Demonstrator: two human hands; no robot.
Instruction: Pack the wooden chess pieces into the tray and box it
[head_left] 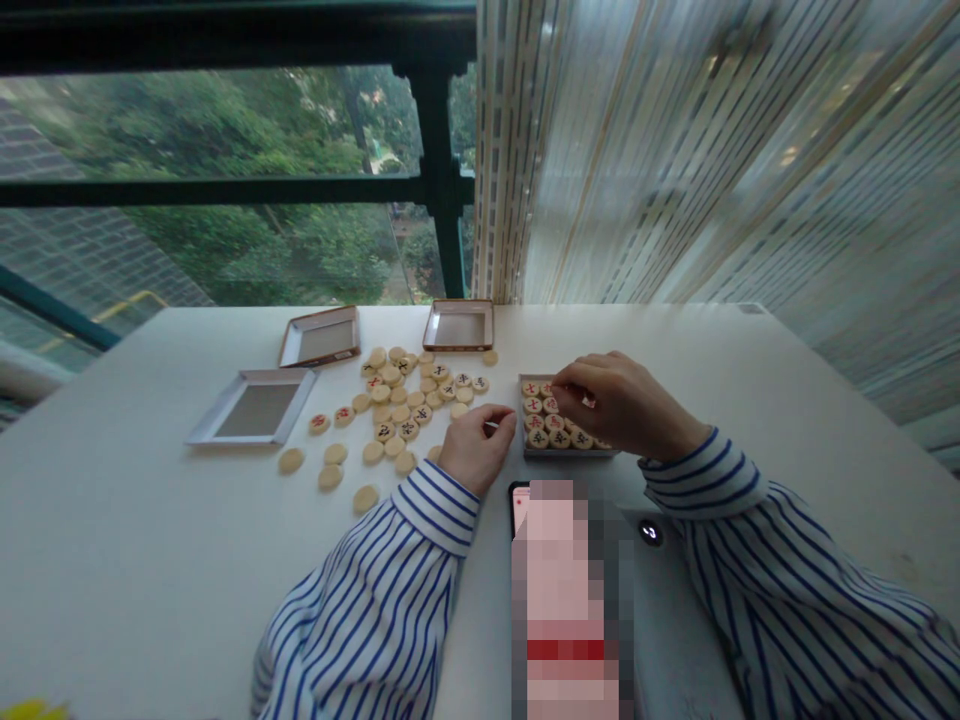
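Note:
My right hand [630,405] is over a shallow box [570,455], its fingers closed in a pinch above the rows of pieces; whether a piece is between the fingertips is hidden. Inside the box lie round wooden Chinese chess pieces [556,438] with red and black characters, partly covered by that hand. My left hand [480,448] rests between the box and a loose heap of similar chess pieces [381,394]. Its fingers are curled with thumb and forefinger close together, and what they hold, if anything, cannot be made out.
Two brown-edged box parts [322,338] and a pale tray-like box part [255,410] stand behind and left of the heap. A partly blurred-out phone [559,580] lies in front of me beside a small round display [650,532]. A window and a curtain [600,150] border the white table [135,520].

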